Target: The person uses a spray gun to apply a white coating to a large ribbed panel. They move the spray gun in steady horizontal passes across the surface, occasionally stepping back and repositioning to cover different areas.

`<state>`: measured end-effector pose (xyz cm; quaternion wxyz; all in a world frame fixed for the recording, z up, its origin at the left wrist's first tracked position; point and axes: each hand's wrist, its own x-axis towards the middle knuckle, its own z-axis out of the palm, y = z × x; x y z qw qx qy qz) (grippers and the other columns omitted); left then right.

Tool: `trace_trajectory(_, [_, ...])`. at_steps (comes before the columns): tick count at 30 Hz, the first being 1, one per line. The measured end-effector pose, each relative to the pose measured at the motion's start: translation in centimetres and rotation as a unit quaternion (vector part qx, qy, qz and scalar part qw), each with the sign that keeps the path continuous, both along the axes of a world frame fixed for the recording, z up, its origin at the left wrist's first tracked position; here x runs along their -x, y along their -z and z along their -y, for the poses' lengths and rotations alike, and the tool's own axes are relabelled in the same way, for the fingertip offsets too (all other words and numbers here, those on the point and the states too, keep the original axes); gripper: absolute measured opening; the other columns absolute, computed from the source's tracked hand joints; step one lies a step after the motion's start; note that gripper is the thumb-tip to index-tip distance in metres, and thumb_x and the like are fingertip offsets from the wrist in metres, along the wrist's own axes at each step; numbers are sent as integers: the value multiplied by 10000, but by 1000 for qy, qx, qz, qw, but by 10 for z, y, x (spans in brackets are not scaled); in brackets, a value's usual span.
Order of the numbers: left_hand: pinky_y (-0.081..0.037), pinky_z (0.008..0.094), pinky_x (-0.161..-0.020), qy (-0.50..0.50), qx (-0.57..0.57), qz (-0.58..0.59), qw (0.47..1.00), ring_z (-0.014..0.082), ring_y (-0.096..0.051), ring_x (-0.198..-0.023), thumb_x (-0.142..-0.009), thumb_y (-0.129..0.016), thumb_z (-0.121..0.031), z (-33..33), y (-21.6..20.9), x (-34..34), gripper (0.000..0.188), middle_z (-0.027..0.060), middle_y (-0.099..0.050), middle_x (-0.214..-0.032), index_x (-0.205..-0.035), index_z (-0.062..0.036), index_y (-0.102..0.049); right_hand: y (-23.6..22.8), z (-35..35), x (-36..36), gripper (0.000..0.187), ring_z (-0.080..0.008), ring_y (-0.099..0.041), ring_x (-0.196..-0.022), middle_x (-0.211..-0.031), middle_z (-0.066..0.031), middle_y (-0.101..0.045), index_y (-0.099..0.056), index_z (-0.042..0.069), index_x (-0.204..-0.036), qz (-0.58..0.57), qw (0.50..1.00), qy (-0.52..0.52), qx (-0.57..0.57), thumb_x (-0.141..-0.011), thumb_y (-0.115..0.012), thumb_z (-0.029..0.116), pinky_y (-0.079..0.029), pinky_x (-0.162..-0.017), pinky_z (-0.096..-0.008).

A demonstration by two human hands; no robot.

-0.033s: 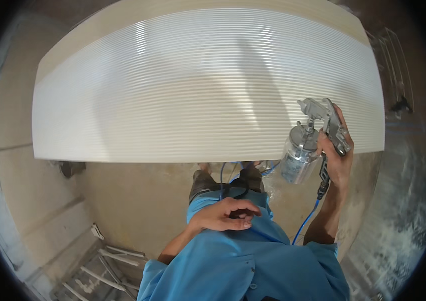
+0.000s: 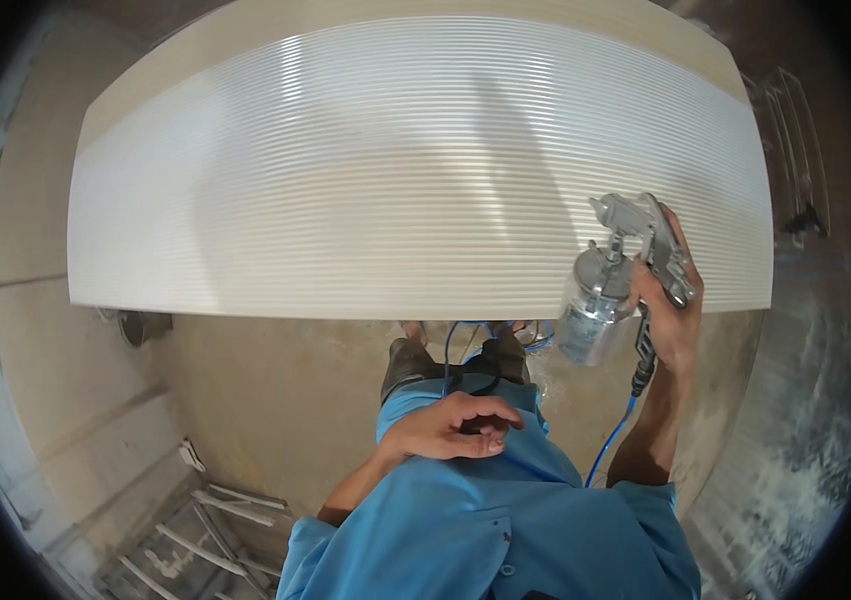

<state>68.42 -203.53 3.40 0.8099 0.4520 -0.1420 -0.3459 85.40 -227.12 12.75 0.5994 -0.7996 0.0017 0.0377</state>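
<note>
Silver spray gun [image 2: 605, 272] has edged slightly left.

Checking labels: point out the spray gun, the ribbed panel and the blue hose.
Spray gun [image 2: 603, 271]: head view, on its metal cup lid.
Ribbed panel [image 2: 420, 180]: head view, near the middle of its ribbed face.
Blue hose [image 2: 611, 440]: head view, on its stretch below the gun.

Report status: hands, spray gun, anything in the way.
Right hand gripping metal spray gun, nozzle pointing left. Left hand held before the torso, fingers loosely curled, nothing visible in it. Blue hose trailing from gun handle: possible snag.
</note>
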Motion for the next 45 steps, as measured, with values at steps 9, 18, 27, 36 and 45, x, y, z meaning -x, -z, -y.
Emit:
trace_trajectory(9, [-468, 291, -757, -113, 14, -12, 993, 134, -570, -854, -971, -698, -309, -27, -10, 47, 453, 49, -619, -940, -1275, 17, -618, -6, -119, -12, 644, -77, -577, -806, -1104, -38, -664, -486, 61, -1499, -27, 983, -167, -76, -878, -647, 11, -477, -717, -235])
trace_trajectory(18, [-454, 278, -741, -146, 49, 4, 988, 124, -553, -833, -973, -694, -290, 81, -17, 65, 423, 34, -600, -908, -1262, 9, -622, -38, -15, 23, 612, -118, -572, -1095, -1251, -78, -650, -504, 50, -1479, -22, 970, -238, -39, -886, -655, 47, -447, -953, -280])
trace_trajectory(27, [-469, 296, -766, -45, 18, 41, 998, 148, -573, -843, -952, -684, -222, -31, 16, 25, 362, 51, -621, -906, -1232, 4, -639, 5, -32, 24, 592, -149, -603, -1151, -1293, -124, -654, -473, -5, -1485, 93, 990, -61, 83, -911, -612, 30, -456, -1011, -290])
trace_trajectory(36, [-493, 279, -759, 39, -88, 5, 995, 114, -604, -803, -954, -718, -197, 13, 12, -21, 349, 40, -655, -894, -1223, 13, -644, -13, 131, 7, 618, -50, -544, -727, -919, 1, -652, -460, 35, -1512, 61, 983, 136, 104, -918, -625, -9, -464, -635, -214])
trace_trajectory(45, [-522, 314, -746, 82, -228, 11, 970, 166, -665, -828, -907, -771, -268, 11, 177, -23, 366, 94, -725, -949, -1197, -60, -689, 151, 205, -6, 630, -33, -490, -630, -798, 38, -594, -475, 115, -1521, 106, 950, 229, 181, -921, -633, 7, -407, -548, -209])
